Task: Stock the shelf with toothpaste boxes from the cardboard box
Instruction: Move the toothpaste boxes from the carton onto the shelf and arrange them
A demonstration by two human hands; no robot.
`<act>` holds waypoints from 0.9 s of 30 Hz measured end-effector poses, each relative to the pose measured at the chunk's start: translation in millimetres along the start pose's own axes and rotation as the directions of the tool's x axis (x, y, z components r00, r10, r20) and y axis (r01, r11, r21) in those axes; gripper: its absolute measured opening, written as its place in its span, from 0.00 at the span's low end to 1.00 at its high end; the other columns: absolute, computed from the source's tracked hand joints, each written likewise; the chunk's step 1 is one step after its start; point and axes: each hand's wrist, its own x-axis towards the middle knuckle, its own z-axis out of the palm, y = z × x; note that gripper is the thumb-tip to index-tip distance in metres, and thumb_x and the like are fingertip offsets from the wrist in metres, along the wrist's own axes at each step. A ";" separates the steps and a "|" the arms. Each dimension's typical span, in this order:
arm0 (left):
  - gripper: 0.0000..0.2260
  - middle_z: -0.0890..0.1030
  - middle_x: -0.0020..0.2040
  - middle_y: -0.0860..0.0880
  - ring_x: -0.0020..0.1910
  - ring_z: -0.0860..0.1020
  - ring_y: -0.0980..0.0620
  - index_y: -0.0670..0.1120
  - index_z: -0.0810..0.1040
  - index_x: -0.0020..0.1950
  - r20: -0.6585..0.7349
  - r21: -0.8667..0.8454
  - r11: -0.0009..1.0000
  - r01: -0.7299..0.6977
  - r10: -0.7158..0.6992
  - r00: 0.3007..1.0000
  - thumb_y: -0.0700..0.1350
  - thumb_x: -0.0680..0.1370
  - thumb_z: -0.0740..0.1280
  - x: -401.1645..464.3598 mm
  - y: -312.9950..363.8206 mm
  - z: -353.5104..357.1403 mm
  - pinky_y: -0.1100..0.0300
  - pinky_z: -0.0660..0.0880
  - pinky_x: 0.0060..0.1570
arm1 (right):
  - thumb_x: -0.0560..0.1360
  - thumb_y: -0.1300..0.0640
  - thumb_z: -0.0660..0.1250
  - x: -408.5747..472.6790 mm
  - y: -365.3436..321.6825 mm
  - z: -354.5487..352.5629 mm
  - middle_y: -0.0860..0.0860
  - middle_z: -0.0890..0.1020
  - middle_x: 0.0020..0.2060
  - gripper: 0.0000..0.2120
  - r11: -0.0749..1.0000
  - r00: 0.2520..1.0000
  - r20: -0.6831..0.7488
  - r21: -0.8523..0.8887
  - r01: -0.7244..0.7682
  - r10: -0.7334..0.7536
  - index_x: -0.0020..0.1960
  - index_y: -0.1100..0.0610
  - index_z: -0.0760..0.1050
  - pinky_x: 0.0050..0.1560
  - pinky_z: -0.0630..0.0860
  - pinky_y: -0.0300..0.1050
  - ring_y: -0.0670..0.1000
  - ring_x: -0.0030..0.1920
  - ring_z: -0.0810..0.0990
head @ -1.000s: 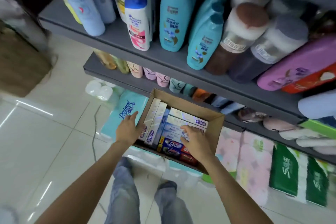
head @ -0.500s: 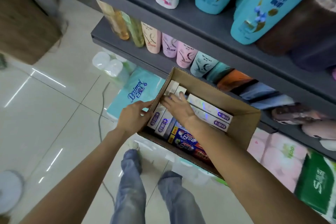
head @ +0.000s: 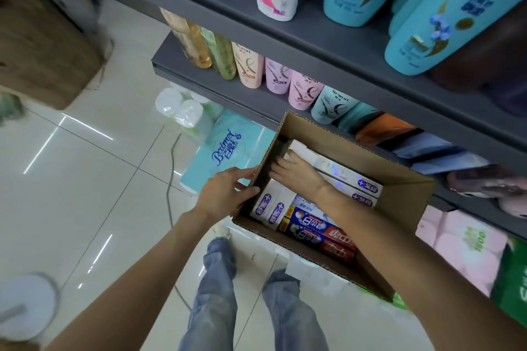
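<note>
Inside the cardboard box (head: 399,179), the right hand (head: 299,175) curls over a white toothpaste box (head: 328,164) — long axis toward the far-left corner — while the left hand (head: 225,194) grips the box's wall, steadying it.

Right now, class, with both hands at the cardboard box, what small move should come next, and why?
Probably the right hand should close on the white toothpaste boxes beneath it and lift them out. Its fingers already reach into the far left corner of the cardboard box, the left hand grips the box's left wall to steady it, and no box looks lifted out yet.
</note>
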 end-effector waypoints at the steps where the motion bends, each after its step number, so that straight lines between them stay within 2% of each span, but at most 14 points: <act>1: 0.19 0.77 0.62 0.52 0.51 0.77 0.56 0.55 0.73 0.66 0.015 0.004 1.000 -0.005 0.005 1.000 0.53 0.75 0.68 0.4 -0.6 -1.5 0.57 0.73 0.55 | 0.71 0.57 0.68 -7.3 1.6 -5.8 0.46 0.77 0.53 0.20 0.999 0.999 -0.038 0.028 -0.031 0.032 0.62 0.48 0.72 0.68 0.65 0.53 0.49 0.58 0.74; 3: 0.20 0.72 0.67 0.52 0.62 0.73 0.54 0.54 0.73 0.66 -0.008 -0.064 0.998 -0.015 0.015 1.000 0.55 0.75 0.66 -0.8 2.5 -4.6 0.57 0.70 0.62 | 0.67 0.59 0.69 -33.6 10.0 -24.0 0.49 0.77 0.53 0.23 0.982 0.988 -0.017 0.118 -0.147 0.150 0.61 0.53 0.72 0.69 0.61 0.58 0.51 0.58 0.75; 5: 0.17 0.68 0.69 0.52 0.69 0.66 0.53 0.58 0.73 0.65 -0.083 -0.252 0.967 -0.021 0.000 0.997 0.57 0.76 0.64 -11.0 13.9 -9.9 0.57 0.65 0.67 | 0.64 0.55 0.74 -70.5 23.8 -51.9 0.50 0.76 0.55 0.28 0.875 0.925 0.099 0.299 -0.380 0.368 0.62 0.54 0.71 0.67 0.58 0.59 0.52 0.58 0.74; 7: 0.13 0.68 0.68 0.55 0.68 0.67 0.53 0.64 0.73 0.59 -0.190 -0.467 0.884 -0.034 -0.063 0.980 0.60 0.75 0.63 -26.5 29.4 -16.3 0.52 0.66 0.68 | 0.65 0.44 0.74 -113.2 34.5 -78.3 0.49 0.73 0.61 0.35 0.628 0.801 0.314 0.500 -0.596 0.511 0.67 0.53 0.66 0.61 0.60 0.54 0.52 0.61 0.71; 9: 0.14 0.71 0.66 0.56 0.66 0.71 0.53 0.65 0.73 0.59 -0.231 -0.653 0.756 -0.040 -0.148 0.962 0.60 0.74 0.63 -49.5 50.0 -22.0 0.49 0.69 0.66 | 0.63 0.39 0.74 -157.4 41.6 -104.1 0.49 0.73 0.61 0.38 0.243 0.682 0.478 0.690 -0.681 0.554 0.67 0.51 0.63 0.58 0.65 0.50 0.52 0.61 0.71; 10: 0.16 0.72 0.66 0.55 0.65 0.72 0.54 0.63 0.73 0.61 -0.209 -0.725 0.687 -0.036 -0.171 0.963 0.59 0.74 0.63 -60.9 63.1 -26.3 0.51 0.70 0.65 | 0.62 0.40 0.75 -177.2 45.6 -118.5 0.48 0.73 0.60 0.39 -0.014 0.645 0.546 0.769 -0.639 0.534 0.67 0.48 0.63 0.57 0.68 0.49 0.52 0.60 0.72; 12: 0.19 0.74 0.66 0.51 0.62 0.74 0.55 0.56 0.71 0.66 -0.064 -0.841 0.540 0.031 -0.155 0.986 0.54 0.75 0.66 -76.9 90.4 -31.5 0.58 0.72 0.60 | 0.62 0.46 0.78 -209.9 49.0 -150.0 0.47 0.73 0.59 0.35 -0.475 0.668 0.604 0.784 -0.399 0.434 0.63 0.42 0.64 0.57 0.72 0.47 0.48 0.58 0.74; 13: 0.24 0.75 0.65 0.50 0.59 0.76 0.55 0.53 0.70 0.67 0.044 -0.878 0.471 0.085 -0.096 0.994 0.55 0.73 0.69 -83.8 105.4 -33.5 0.60 0.73 0.56 | 0.63 0.49 0.78 -222.0 47.6 -163.4 0.47 0.75 0.58 0.31 -0.614 0.691 0.587 0.745 -0.259 0.421 0.60 0.41 0.66 0.56 0.74 0.44 0.46 0.56 0.76; 15: 0.38 0.79 0.59 0.51 0.56 0.79 0.52 0.52 0.68 0.69 0.221 -0.904 0.393 0.171 0.085 0.972 0.61 0.63 0.75 -95.0 134.0 -36.0 0.57 0.76 0.54 | 0.68 0.57 0.73 -237.3 43.1 -191.3 0.46 0.81 0.50 0.22 -0.769 0.719 0.555 0.637 -0.045 0.418 0.57 0.44 0.69 0.48 0.77 0.38 0.43 0.49 0.81; 16: 0.41 0.80 0.58 0.50 0.56 0.79 0.50 0.51 0.67 0.69 0.265 -0.907 0.379 0.182 0.180 0.947 0.62 0.61 0.76 -99.7 148.2 -36.9 0.55 0.76 0.54 | 0.71 0.59 0.71 -241.7 41.3 -203.6 0.44 0.83 0.46 0.19 -0.816 0.723 0.550 0.578 0.033 0.419 0.57 0.45 0.71 0.44 0.77 0.36 0.42 0.46 0.82; 18: 0.37 0.79 0.61 0.47 0.56 0.78 0.47 0.52 0.65 0.69 0.258 -0.923 0.357 0.145 0.291 0.921 0.58 0.65 0.75 -107.0 173.2 -37.7 0.50 0.75 0.54 | 0.73 0.60 0.68 -249.3 39.8 -224.1 0.41 0.84 0.45 0.17 -0.847 0.715 0.536 0.511 0.147 0.448 0.59 0.47 0.72 0.42 0.77 0.33 0.41 0.45 0.82; 21: 0.24 0.80 0.59 0.48 0.55 0.79 0.48 0.49 0.67 0.68 0.133 -0.936 0.348 0.057 0.199 0.971 0.44 0.74 0.70 -116.8 207.8 -43.4 0.45 0.72 0.59 | 0.74 0.60 0.67 -267.4 44.7 -240.6 0.47 0.84 0.50 0.15 -0.851 0.630 0.581 0.435 0.295 0.515 0.60 0.51 0.74 0.40 0.77 0.36 0.45 0.46 0.83; 23: 0.21 0.82 0.54 0.50 0.51 0.80 0.50 0.47 0.68 0.67 0.063 -0.931 0.365 0.003 0.154 0.986 0.39 0.76 0.67 -121.4 222.6 -46.8 0.49 0.76 0.56 | 0.74 0.62 0.67 -287.8 49.7 -244.4 0.50 0.84 0.51 0.15 -0.821 0.541 0.618 0.447 0.355 0.571 0.61 0.55 0.74 0.39 0.78 0.38 0.47 0.46 0.83; 27: 0.17 0.82 0.50 0.53 0.47 0.81 0.56 0.48 0.70 0.63 -0.056 -0.862 0.480 -0.163 0.228 0.972 0.37 0.76 0.66 -134.0 242.2 -54.7 0.62 0.79 0.43 | 0.72 0.65 0.69 -343.8 58.2 -247.3 0.49 0.85 0.48 0.16 -0.703 0.409 0.574 0.627 0.336 0.709 0.59 0.54 0.74 0.41 0.78 0.37 0.47 0.47 0.83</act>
